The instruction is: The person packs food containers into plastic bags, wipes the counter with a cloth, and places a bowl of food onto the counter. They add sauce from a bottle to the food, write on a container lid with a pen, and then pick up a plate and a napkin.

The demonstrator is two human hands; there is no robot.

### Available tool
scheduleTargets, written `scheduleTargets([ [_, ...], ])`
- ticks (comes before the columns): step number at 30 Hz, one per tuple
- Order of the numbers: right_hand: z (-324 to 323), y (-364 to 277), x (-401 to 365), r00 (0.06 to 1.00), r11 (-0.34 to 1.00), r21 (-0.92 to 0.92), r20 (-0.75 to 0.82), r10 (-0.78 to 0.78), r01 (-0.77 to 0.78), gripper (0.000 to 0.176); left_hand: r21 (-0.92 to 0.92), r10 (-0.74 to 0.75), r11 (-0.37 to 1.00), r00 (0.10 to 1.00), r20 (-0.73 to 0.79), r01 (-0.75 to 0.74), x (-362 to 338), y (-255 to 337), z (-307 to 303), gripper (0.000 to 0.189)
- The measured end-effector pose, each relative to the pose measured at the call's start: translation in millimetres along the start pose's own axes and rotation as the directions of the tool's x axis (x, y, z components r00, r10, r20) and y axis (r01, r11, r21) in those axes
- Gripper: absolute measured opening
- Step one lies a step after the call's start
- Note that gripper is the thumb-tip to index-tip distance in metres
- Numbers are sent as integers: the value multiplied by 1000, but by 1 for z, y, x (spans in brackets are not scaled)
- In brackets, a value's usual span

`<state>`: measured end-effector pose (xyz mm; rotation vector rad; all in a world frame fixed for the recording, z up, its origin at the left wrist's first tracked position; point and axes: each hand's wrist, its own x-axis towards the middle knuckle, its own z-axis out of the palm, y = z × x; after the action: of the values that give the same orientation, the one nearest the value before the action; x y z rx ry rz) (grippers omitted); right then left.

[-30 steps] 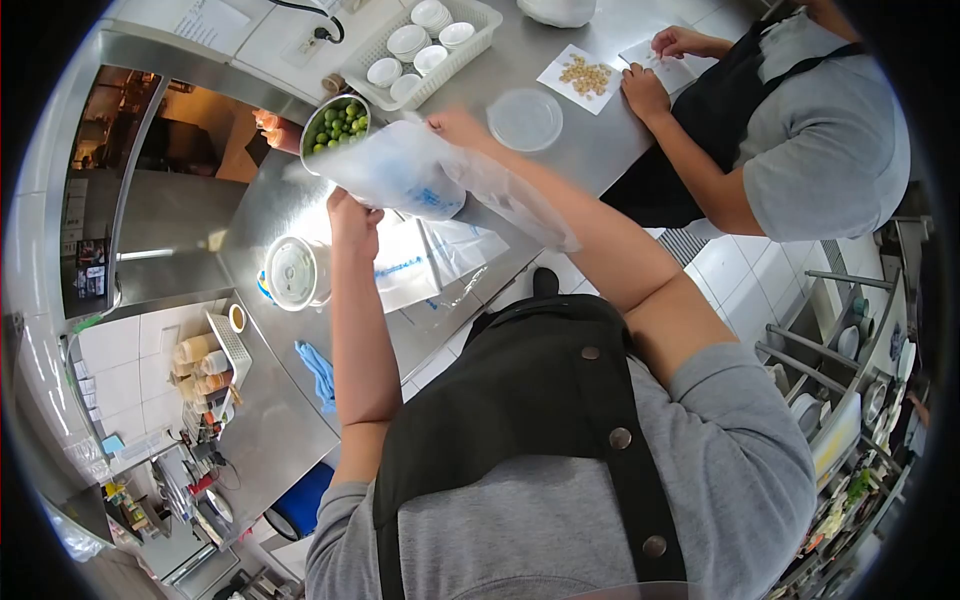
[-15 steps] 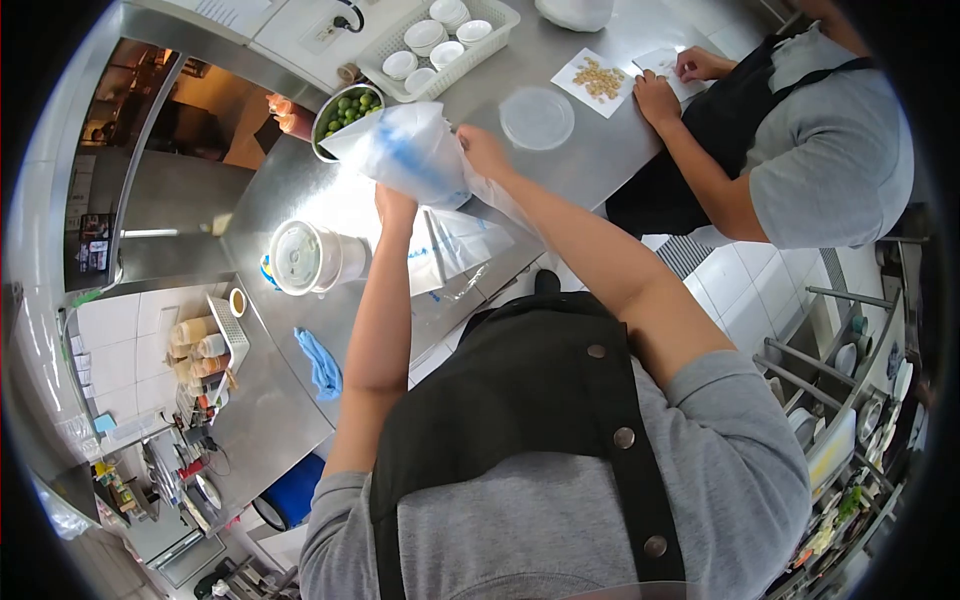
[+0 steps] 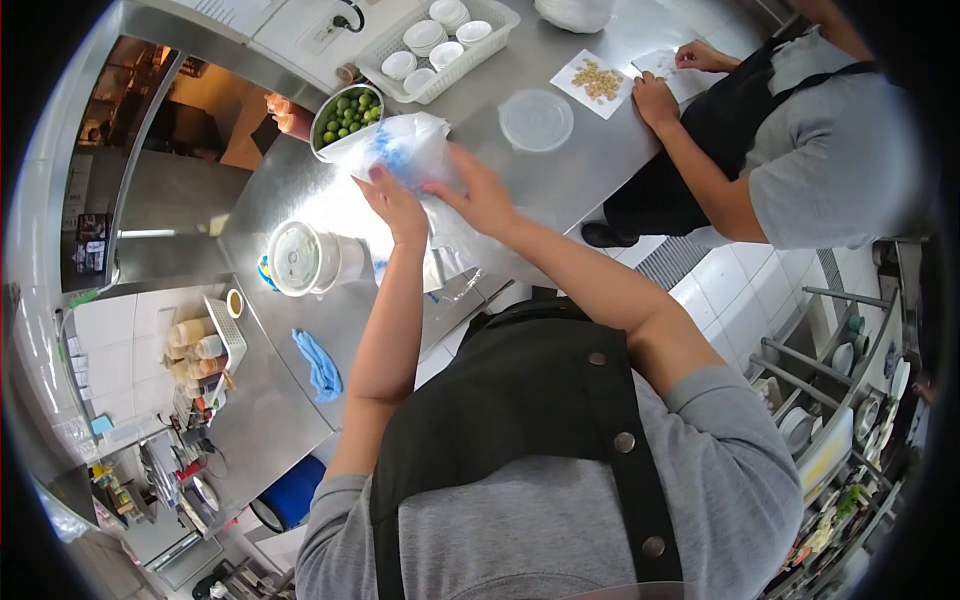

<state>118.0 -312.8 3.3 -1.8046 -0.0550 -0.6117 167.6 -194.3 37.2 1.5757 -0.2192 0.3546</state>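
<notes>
A translucent white plastic bag (image 3: pixel 412 138) with blue print is held over the steel counter, its folds bunched between my two hands. My left hand (image 3: pixel 398 212) grips its near left side, with the thumb raised against the print. My right hand (image 3: pixel 480 192) holds the right side, thumb and fingers apart around the plastic. Loose plastic trails down below my right wrist. Beneath my hands, more white printed plastic (image 3: pixel 450 262) lies at the counter edge, partly covered by my arms. What the bag contains, if anything, cannot be made out.
A bowl of green limes (image 3: pixel 350 112) stands just behind the bag. Nearby are a lidded white tub (image 3: pixel 300 258), a clear round lid (image 3: pixel 536 120), a blue cloth (image 3: pixel 318 364) and a basket of white cups (image 3: pixel 440 88). At right, a co-worker (image 3: pixel 760 150) handles small pale pieces on white boards.
My hands have shifted their grip on the bag, the right reaching further inward. The bag has crumpled and sunk slightly, showing more of the limes. The co-worker's far hand moved slightly.
</notes>
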Motion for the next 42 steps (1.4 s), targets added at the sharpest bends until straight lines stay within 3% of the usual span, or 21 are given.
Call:
scheduleTargets([
  [4, -18, 14, -26, 987, 992, -98, -131, -92, 80, 46, 99, -23, 995, 999, -32, 27, -27, -26, -17, 65],
  [5, -24, 14, -35, 990, 999, -6, -140, 32, -33, 41, 140, -3, 990, 998, -55, 10, -36, -38, -23, 65],
  [6, -29, 13, -47, 978, 985, 85, -135, 158, -148, 35, 33, -153, 987, 985, -78, 156, -54, -33, -28, 64],
  [7, -30, 10, -56, 951, 949, 170, -116, 285, -264, 30, 46, -194, 978, 972, -136, 201, -71, -23, -29, 63],
  [9, -31, -3, -62, 955, 942, 203, -73, 287, -267, 22, 25, -159, 987, 987, -6, 159, -103, -9, -35, 68],
  [11, -34, -18, -60, 967, 951, 205, -55, 250, -234, 16, -100, -191, 963, 896, 400, 250, -115, 5, -47, 74],
  [12, -32, -28, -54, 976, 962, 193, -61, 210, -195, 15, -209, -197, 917, 842, 503, 339, -118, 16, -47, 72],
  [15, -31, -48, -41, 989, 981, 150, -66, 133, -122, 13, 76, -314, 936, 714, 626, 344, -111, 53, -52, 72],
  [16, -31, -51, -39, 991, 985, 135, -69, 116, -106, 12, 135, -336, 940, 779, 530, 313, -107, 70, -47, 52],
  [20, -40, -48, -35, 998, 1000, -12, -59, -20, 19, 13, 66, -463, 876, 797, 387, 477, -98, 66, -52, 13],
  [23, -46, -50, -31, 997, 999, 35, -79, -18, 21, 14, -26, -530, 814, 760, 376, 580, -86, 78, -55, 15],
  [28, -58, -62, -21, 995, 994, 74, 56, 81, -85, 22, 73, -502, 848, 752, 427, 525, -80, 77, -62, 14],
  [31, -68, -88, 1, 963, 975, -62, 185, -197, 212, 24, 91, -485, 862, 758, 436, 499, -73, 80, -64, 13],
  [34, -78, -87, 6, 894, 957, -49, 375, -247, 285, 18, 158, -486, 869, 752, 445, 469, -67, 84, -66, 13],
  [37, -90, -76, 1, 873, 998, -20, 486, -36, 52, 10, 226, -498, 867, 754, 428, 444, -63, 86, -65, 11],
  [40, -96, -74, 0, 857, 1000, 6, 515, -4, 1, 9, 205, -455, 891, 794, 404, 406, -63, 80, -65, 6],
  [42, -96, -74, 0, 857, 1000, -2, 514, -20, 25, 8, -54, -320, 933, 887, 334, 357, -66, 86, -50, 8],
])
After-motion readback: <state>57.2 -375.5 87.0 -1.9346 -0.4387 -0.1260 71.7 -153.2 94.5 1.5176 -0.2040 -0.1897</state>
